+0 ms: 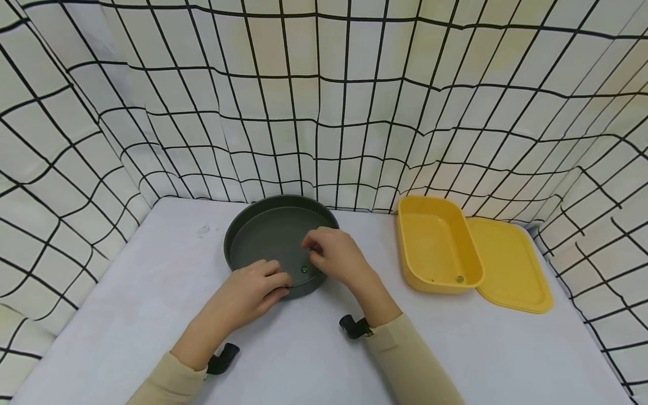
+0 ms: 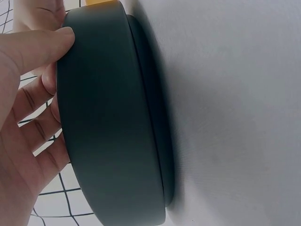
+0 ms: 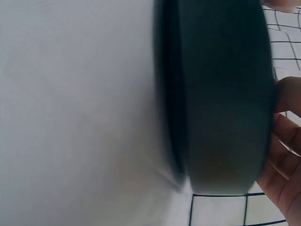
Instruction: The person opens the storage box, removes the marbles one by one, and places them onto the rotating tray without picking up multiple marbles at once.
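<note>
A round dark green pan (image 1: 273, 236) stands on the white table, one small green marble (image 1: 304, 269) lying on its floor near the front right. My left hand (image 1: 255, 289) holds the pan's near rim. In the left wrist view the thumb (image 2: 59, 42) presses the outer wall, while the other fingers reach over the inside. Over the pan's right side is my right hand (image 1: 334, 253), its fingers loosely bent close to the marble, with no object visible between thumb and forefinger. The pan wall (image 3: 225, 103) hides those fingertips in the right wrist view.
To the right stands a yellow rectangular container (image 1: 435, 242) holding another small green marble (image 1: 460, 279) and a tiny speck. Beside it a flat yellow lid (image 1: 513, 267) lies partly under the container's edge. White walls behind black netting (image 1: 316, 101) enclose the table's back and sides.
</note>
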The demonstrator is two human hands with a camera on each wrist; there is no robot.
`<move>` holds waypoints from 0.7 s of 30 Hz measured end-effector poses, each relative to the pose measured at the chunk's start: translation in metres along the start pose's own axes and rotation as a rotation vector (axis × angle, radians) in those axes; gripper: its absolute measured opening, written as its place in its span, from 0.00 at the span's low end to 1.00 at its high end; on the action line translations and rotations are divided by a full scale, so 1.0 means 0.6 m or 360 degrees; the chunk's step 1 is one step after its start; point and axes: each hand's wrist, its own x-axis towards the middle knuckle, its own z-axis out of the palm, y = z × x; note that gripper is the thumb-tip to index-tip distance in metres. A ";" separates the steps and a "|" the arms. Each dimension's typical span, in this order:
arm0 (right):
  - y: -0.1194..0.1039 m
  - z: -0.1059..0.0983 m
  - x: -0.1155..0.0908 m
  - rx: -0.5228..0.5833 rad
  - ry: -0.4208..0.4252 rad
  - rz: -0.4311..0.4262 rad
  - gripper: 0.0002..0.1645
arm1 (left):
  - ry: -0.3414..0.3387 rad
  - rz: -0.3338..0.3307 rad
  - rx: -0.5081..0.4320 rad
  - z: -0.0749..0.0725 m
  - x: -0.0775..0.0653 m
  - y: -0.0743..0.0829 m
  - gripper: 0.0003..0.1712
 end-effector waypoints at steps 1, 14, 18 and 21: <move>0.001 0.004 0.002 -0.0013 -0.0025 0.0021 0.10 | 0.0000 -0.0001 -0.0001 0.000 0.000 0.000 0.09; 0.005 0.036 0.006 -0.0140 -0.0136 0.0069 0.08 | 0.0008 0.0000 -0.0010 0.003 0.000 0.000 0.09; 0.005 0.035 0.006 -0.0143 -0.0125 0.0075 0.09 | 0.0007 0.0000 -0.0018 0.004 0.001 0.000 0.09; 0.003 0.036 0.007 -0.0141 -0.0117 0.0080 0.10 | 0.0009 0.0000 -0.0018 0.004 0.000 0.000 0.09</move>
